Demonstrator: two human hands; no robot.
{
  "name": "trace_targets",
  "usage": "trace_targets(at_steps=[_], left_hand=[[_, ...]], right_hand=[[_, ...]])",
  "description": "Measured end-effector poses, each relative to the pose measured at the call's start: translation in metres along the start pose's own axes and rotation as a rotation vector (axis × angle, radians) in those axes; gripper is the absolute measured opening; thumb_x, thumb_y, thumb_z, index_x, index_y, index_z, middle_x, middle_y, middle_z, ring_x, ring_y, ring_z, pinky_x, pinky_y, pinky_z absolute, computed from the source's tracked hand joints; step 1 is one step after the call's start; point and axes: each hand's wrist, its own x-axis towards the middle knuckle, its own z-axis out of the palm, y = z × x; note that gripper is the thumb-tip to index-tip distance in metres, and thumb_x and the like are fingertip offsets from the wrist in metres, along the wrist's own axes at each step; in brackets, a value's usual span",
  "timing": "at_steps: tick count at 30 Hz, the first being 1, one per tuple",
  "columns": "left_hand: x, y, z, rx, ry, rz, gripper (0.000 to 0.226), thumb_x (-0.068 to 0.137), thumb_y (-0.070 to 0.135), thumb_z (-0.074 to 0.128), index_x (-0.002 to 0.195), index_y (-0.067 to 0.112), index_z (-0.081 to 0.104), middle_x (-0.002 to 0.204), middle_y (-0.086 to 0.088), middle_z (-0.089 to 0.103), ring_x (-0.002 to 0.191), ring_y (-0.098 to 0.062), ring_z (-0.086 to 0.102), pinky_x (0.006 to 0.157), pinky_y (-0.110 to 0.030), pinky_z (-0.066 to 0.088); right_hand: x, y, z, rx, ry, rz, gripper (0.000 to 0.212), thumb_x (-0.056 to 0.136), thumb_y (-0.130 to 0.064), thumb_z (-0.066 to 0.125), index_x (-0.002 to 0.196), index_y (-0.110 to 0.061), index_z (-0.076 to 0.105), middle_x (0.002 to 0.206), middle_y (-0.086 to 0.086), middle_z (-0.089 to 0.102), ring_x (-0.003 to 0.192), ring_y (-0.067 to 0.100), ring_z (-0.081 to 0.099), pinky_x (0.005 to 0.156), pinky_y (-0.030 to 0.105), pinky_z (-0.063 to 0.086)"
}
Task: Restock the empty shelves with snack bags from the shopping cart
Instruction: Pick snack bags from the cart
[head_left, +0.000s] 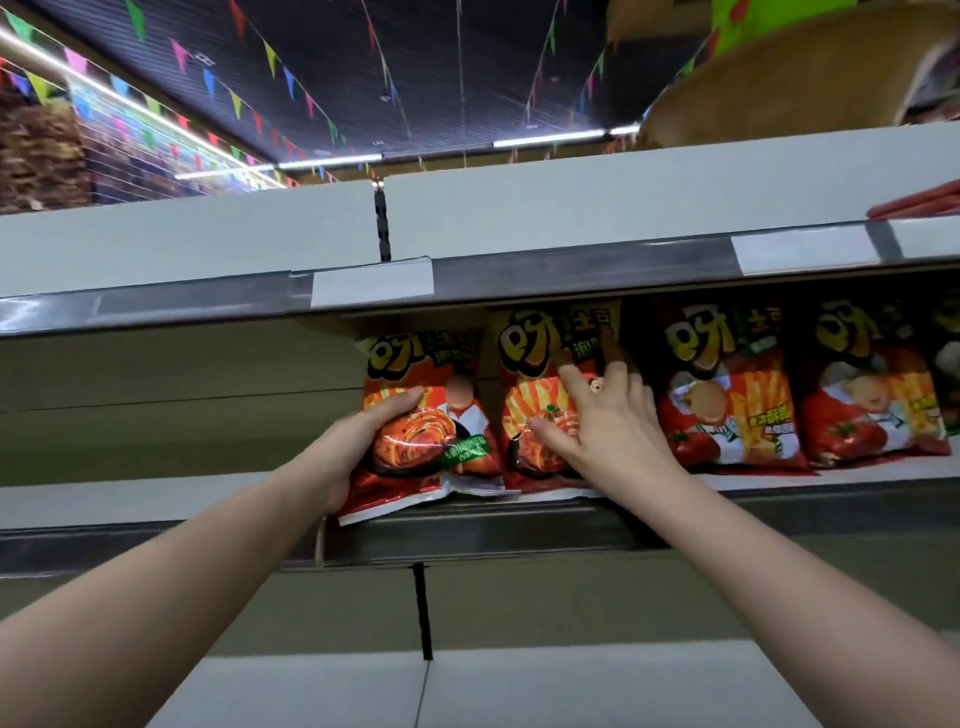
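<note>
Head view, looking up at grey store shelving.

Left hand (353, 447): curled round the left edge of the leftmost snack bag (436, 431), thumb laid across the front and fingers behind, out of sight. The bag is held firmly. It leans a little, and its crumpled bottom seam hangs over the front lip of the middle shelf (156, 501).

Right hand (613, 426): fingers straight and spread, laid flat on the front of the second bag (535, 353). It presses without grasping. There is a ring (596, 385) on one finger. The fingertips reach up to the bag's yellow logo.

Bag positions: four red-and-orange bags stand upright in a row on the middle shelf, under the upper shelf (519, 208). The leftmost and second bags touch side by side. The third bag (727, 395) stands just beside the right hand, with the fourth bag (872, 400) next to it on the right — both are untouched. To the left of the held bag the middle shelf is bare grey board.

Surroundings: a white label strip (371, 283) on the upper shelf's front rail, a lower shelf (519, 686) beneath the forearms, and coloured bunting (270, 57) strung under a dark ceiling.
</note>
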Motion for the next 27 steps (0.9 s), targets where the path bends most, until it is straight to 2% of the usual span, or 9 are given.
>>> trace_targets(at_steps=[3,7,9,12,16,18,22,25,27], left_hand=[[0.027,0.001,-0.003,0.035,-0.006,-0.036,0.039,0.079,0.043,0.067,0.098,0.009,0.064,0.072,-0.012,0.072,0.066,-0.026,0.068,0.067,-0.031,0.056],[0.057,0.003,-0.006,0.084,0.011,-0.073,0.032,0.089,0.038,0.06,0.085,0.006,0.06,0.051,-0.007,0.067,0.04,-0.017,0.062,0.042,-0.02,0.052],[0.07,0.004,-0.007,0.105,0.018,-0.04,0.039,0.082,0.045,0.067,0.089,0.007,0.061,0.058,-0.006,0.07,0.049,-0.02,0.067,0.053,-0.022,0.056],[0.084,0.004,-0.005,0.112,-0.014,0.011,0.053,0.069,0.051,0.076,0.104,0.013,0.065,0.088,-0.009,0.075,0.087,-0.029,0.07,0.09,-0.038,0.053],[0.093,0.002,0.005,0.051,-0.104,0.065,0.033,0.081,0.039,0.07,0.105,0.019,0.06,0.094,-0.008,0.074,0.092,-0.027,0.069,0.087,-0.037,0.054],[0.099,0.001,0.004,0.018,-0.16,0.077,0.033,0.084,0.037,0.067,0.113,0.023,0.057,0.103,-0.008,0.073,0.095,-0.028,0.069,0.085,-0.038,0.055],[0.119,-0.008,0.001,0.041,-0.262,0.131,0.057,0.082,0.043,0.067,0.133,0.032,0.043,0.125,-0.004,0.064,0.112,-0.025,0.063,0.101,-0.046,0.047],[0.132,-0.013,-0.001,0.08,-0.282,0.201,0.072,0.077,0.047,0.069,0.139,0.034,0.036,0.132,-0.002,0.059,0.117,-0.023,0.06,0.102,-0.043,0.046],[0.142,-0.015,-0.004,0.069,-0.283,0.243,0.094,0.063,0.054,0.079,0.142,0.032,0.033,0.135,-0.004,0.056,0.12,-0.025,0.058,0.102,-0.047,0.045]], right_hand=[[0.002,0.003,0.004,0.035,-0.008,-0.012,0.067,0.092,-0.061,0.033,0.147,-0.026,0.018,0.138,0.017,0.025,0.129,0.033,0.026,0.108,0.042,0.027],[0.001,0.005,0.008,0.069,-0.009,-0.025,0.067,0.092,-0.061,0.031,0.148,-0.028,0.013,0.143,0.014,0.017,0.134,0.031,0.02,0.107,0.039,0.031],[0.001,0.006,0.01,0.073,-0.009,-0.029,0.068,0.091,-0.062,0.03,0.147,-0.029,0.011,0.144,0.013,0.014,0.135,0.03,0.017,0.106,0.038,0.032],[0.001,0.006,0.011,0.08,0.0,-0.033,0.068,0.09,-0.063,0.03,0.147,-0.03,0.011,0.145,0.012,0.014,0.135,0.029,0.018,0.105,0.037,0.034],[0.002,0.006,0.01,0.077,-0.009,-0.031,0.068,0.09,-0.063,0.029,0.146,-0.032,0.008,0.144,0.011,0.011,0.136,0.027,0.016,0.105,0.034,0.034],[0.002,0.006,0.01,0.065,-0.01,-0.035,0.068,0.09,-0.063,0.027,0.146,-0.032,0.006,0.142,0.01,0.01,0.136,0.026,0.016,0.105,0.032,0.034],[0.003,0.007,0.011,0.049,0.002,-0.038,0.068,0.089,-0.065,0.025,0.145,-0.033,0.003,0.136,0.007,0.008,0.133,0.022,0.017,0.102,0.028,0.035],[0.003,0.006,0.012,0.04,0.012,-0.035,0.068,0.087,-0.066,0.025,0.143,-0.033,0.005,0.13,0.006,0.01,0.129,0.021,0.02,0.098,0.026,0.036],[0.004,0.006,0.013,0.044,0.013,-0.029,0.068,0.087,-0.065,0.026,0.143,-0.033,0.007,0.128,0.006,0.012,0.127,0.02,0.021,0.094,0.025,0.038]])
